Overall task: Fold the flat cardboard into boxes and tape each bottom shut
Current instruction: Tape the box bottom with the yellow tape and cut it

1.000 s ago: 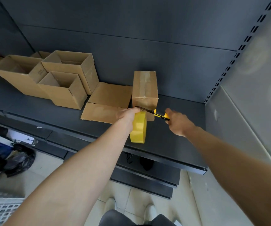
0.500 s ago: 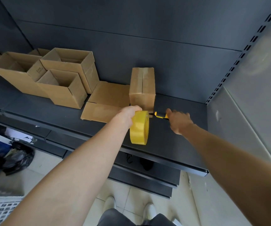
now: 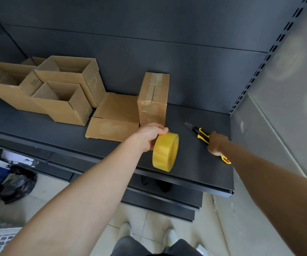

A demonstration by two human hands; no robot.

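A folded cardboard box (image 3: 153, 97) stands bottom-up on the dark shelf (image 3: 189, 163), clear tape running over its seam and down its front. My left hand (image 3: 149, 137) grips a yellow tape roll (image 3: 164, 151) just in front of the box, apart from it. To the right, my right hand (image 3: 216, 144) holds a yellow-and-black utility knife (image 3: 201, 134), blade pointing toward the back wall, low over the shelf. Flat cardboard (image 3: 114, 118) lies to the left of the taped box.
Several open folded boxes (image 3: 64, 93) crowd the shelf's left part. A grey side panel (image 3: 271, 141) bounds the shelf on the right, the back wall behind. Below are lower shelves, a black bag (image 3: 17, 183) on the floor and my shoes.
My right hand drew the knife away from the box to the right and lowered it toward the shelf. My left hand pulled the tape roll slightly back from the box.
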